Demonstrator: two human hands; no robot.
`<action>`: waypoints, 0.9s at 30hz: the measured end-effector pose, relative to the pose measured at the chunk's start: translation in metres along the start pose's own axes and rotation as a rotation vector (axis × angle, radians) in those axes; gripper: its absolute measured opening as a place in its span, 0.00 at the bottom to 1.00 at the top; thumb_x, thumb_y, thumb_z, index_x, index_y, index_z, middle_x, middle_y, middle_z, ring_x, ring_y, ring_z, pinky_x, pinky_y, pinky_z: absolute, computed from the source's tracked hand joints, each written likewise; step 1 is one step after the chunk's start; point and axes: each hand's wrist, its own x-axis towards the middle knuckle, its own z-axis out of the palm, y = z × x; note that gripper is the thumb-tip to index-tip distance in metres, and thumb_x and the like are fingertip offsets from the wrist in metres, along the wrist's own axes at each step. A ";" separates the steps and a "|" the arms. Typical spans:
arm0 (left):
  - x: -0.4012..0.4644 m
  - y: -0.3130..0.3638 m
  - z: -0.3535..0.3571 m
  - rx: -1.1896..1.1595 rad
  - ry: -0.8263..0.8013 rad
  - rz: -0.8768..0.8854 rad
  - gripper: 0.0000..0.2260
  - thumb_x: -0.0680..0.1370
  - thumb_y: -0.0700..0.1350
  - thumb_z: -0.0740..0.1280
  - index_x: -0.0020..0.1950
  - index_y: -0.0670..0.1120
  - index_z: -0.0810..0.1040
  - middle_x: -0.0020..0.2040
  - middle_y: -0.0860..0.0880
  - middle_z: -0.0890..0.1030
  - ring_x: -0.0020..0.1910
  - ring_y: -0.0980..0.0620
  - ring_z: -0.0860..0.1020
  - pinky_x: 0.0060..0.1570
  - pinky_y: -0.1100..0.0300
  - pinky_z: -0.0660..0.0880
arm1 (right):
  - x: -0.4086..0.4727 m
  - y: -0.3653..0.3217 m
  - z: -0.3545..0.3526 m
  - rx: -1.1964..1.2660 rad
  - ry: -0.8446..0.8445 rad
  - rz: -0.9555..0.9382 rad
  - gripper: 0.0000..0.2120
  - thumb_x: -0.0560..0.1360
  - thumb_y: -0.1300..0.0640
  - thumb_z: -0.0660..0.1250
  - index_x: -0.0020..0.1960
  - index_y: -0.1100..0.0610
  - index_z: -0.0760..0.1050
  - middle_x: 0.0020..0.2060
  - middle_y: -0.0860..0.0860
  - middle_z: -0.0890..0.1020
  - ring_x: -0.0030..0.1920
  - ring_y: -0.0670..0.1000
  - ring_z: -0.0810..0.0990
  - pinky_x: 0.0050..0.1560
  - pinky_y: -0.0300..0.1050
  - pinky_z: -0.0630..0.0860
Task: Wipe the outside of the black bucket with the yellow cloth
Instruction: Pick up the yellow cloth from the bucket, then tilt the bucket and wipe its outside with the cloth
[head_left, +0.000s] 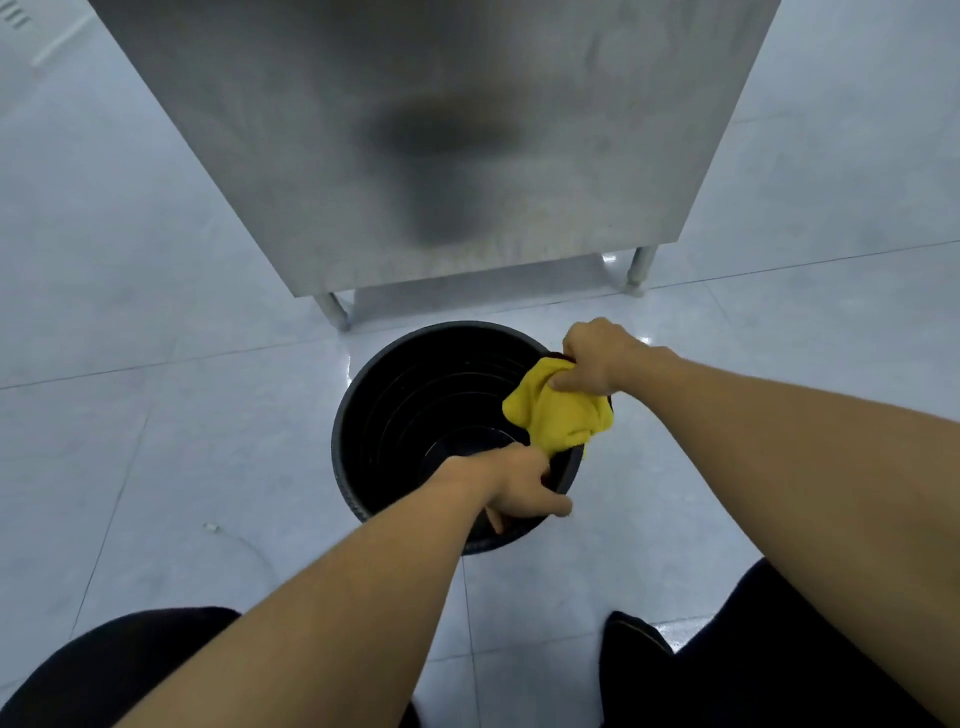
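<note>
Here the black bucket (415, 410) holds nothing; yellow cloth (558, 413) drapes its rim.

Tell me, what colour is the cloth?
Yellow: the cloth, seen in the head view.

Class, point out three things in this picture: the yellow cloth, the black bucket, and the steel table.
yellow cloth (558, 415), head view, middle of the bunched fabric.
black bucket (347, 415), head view, left part of the rim.
steel table (311, 130), head view, bare tabletop.
</note>
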 end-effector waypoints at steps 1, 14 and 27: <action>0.000 0.001 0.000 0.025 0.025 0.016 0.17 0.74 0.58 0.69 0.35 0.46 0.73 0.35 0.47 0.78 0.31 0.47 0.78 0.30 0.56 0.74 | 0.000 -0.002 -0.003 -0.021 0.011 -0.003 0.19 0.74 0.45 0.71 0.37 0.56 0.68 0.36 0.54 0.72 0.40 0.57 0.74 0.39 0.49 0.71; -0.066 -0.028 -0.032 -0.033 0.770 -0.015 0.10 0.85 0.49 0.57 0.54 0.42 0.70 0.45 0.43 0.75 0.45 0.38 0.76 0.43 0.47 0.71 | -0.034 -0.075 -0.050 0.930 0.406 0.080 0.19 0.82 0.50 0.56 0.58 0.63 0.79 0.53 0.59 0.82 0.57 0.61 0.79 0.59 0.56 0.77; -0.087 -0.063 -0.013 -0.505 1.045 -0.103 0.14 0.84 0.45 0.58 0.39 0.45 0.70 0.37 0.50 0.75 0.34 0.54 0.72 0.31 0.59 0.62 | -0.086 -0.133 0.025 0.688 0.714 -0.329 0.11 0.78 0.50 0.62 0.41 0.52 0.63 0.35 0.47 0.70 0.36 0.50 0.70 0.36 0.48 0.67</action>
